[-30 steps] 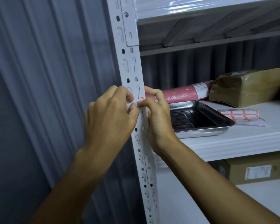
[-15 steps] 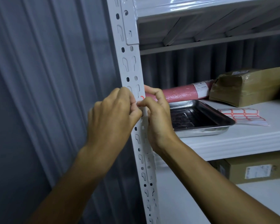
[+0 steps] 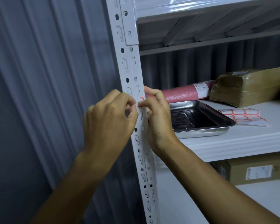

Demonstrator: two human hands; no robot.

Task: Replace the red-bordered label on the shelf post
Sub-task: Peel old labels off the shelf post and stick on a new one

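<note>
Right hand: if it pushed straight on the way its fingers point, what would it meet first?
Probably the white slotted steel shelf post: the right hand already has fingers at the red-bordered label on it, opposite the left hand. Depth is unclear.

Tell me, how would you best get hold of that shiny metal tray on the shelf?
Take the shiny rectangular metal tray by its rolled front rim, coming from the open front of the white shelf. It lies flat and shallow with that lip nearest the edge. A pink foam roll lies close behind it and a sheet of red-bordered labels beside it, so those sides are probably more awkward.
</note>
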